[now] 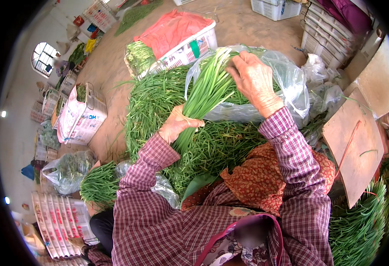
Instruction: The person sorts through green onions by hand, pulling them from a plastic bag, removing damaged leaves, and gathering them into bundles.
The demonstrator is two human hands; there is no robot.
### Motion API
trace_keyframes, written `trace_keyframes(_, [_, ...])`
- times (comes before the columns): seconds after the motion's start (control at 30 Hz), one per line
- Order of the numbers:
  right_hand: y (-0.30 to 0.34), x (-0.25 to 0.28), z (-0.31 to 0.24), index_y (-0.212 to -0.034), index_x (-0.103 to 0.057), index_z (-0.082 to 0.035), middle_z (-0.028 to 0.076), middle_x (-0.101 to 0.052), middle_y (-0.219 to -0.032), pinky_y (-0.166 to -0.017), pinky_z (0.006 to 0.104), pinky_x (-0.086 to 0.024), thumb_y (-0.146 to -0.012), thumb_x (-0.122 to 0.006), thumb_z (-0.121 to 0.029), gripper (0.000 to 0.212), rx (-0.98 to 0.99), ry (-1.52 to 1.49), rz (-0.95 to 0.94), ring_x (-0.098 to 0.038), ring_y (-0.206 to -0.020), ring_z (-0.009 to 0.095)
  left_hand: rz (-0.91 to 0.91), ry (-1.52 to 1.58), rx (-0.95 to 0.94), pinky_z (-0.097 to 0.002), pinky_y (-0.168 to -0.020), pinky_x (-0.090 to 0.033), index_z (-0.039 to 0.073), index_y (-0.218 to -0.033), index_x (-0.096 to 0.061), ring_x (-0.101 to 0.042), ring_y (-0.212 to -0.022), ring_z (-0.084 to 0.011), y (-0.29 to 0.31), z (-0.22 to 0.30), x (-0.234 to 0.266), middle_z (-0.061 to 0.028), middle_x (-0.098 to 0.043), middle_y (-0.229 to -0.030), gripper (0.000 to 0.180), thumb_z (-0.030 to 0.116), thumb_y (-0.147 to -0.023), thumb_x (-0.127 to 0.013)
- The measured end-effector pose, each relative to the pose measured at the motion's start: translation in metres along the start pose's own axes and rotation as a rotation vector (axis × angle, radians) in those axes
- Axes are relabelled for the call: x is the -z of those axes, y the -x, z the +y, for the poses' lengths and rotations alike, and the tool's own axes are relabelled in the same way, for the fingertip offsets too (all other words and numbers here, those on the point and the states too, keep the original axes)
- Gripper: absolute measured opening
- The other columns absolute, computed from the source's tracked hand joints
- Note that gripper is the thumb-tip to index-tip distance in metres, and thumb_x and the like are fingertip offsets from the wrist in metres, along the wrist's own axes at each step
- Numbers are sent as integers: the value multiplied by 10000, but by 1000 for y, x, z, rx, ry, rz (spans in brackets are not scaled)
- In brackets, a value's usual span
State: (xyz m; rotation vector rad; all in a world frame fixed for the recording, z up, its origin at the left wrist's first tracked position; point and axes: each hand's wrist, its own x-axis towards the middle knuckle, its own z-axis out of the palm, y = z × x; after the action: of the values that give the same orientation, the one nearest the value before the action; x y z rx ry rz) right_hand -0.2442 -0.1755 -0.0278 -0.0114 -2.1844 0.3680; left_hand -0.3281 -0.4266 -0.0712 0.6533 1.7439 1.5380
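Left hand (179, 124) wrapped round bunch of green stalks (208, 86), held above heap of loose greens (152, 104). Right hand (254, 76) half-curled by bunch's pale ends; grip unclear. Clear plastic bag (287, 73) beside. Beyond: brown floor (243, 27), white crate (208, 39) under red cloth (174, 32), arched window (45, 59).

I see the floor (234, 24), a brown, scuffed surface, carrying most of what surrounds the work. On my left it bears a white plastic crate lined with pink sheeting (92, 119); farther off lies a loose strip of thin green stalks (134, 18). Toward the far right I make out a low white slatted crate (274, 9) and a stack of white plastic crates (323, 44). Nearest me spreads a broad heap of long green leafy stalks (150, 97), hiding whatever supports it from my view.
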Motion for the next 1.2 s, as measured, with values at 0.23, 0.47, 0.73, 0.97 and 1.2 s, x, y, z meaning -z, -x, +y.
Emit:
trace_keyframes(0.23, [7, 56, 29, -977, -674, 7, 30, -682, -786, -694, 283, -496, -908, -663, -348, 362, -612, -687, 86, -611, -715, 133, 4, 54, 26, -317, -702, -559, -30, -1093, -639, -679, -757, -188, 12, 1, 6, -144, -712, -890, 365, 57, -744, -699])
trace_keyframes(0.47, [49, 11, -1, -985, -683, 3, 129, -685, -740, -625, 323, -517, -871, -698, -376, 396, -501, -555, -190, -660, -667, 193, -71, 270, 58, -312, -686, -537, -16, -1136, -625, -643, -736, -181, 8, -2, -13, -129, -701, -893, 438, 101, -722, -705])
trace_keyframes(0.73, [35, -5, -22, -782, -648, 21, 10, -541, -555, -486, 266, -398, -862, -724, -181, 230, -631, -761, -26, -450, -515, 59, -278, 538, 164, -311, -688, -555, 77, -1453, -380, -646, -769, -180, 11, -4, -35, -138, -673, -997, 781, 86, -734, -683])
trace_keyframes(0.97, [11, 0, -4, -1046, -644, 20, 143, -646, -889, -698, 314, -482, -909, -662, -290, 340, -517, -673, 64, -606, -796, 170, -182, 513, 54, -290, -664, -512, 106, -1460, -378, -577, -687, -153, 8, -1, -67, -71, -636, -859, 847, 149, -685, -720])
trace_keyframes(1.2, [63, -19, -49, -1498, -45, 58, 335, -241, -1489, -1118, 480, -310, -789, -673, -627, 1169, -744, -1157, -225, -315, -1374, 424, 249, 347, -227, -333, -846, -530, 18, -1237, -564, -643, -958, -182, -6, -6, -77, -100, -661, -1122, 469, 143, -809, -708])
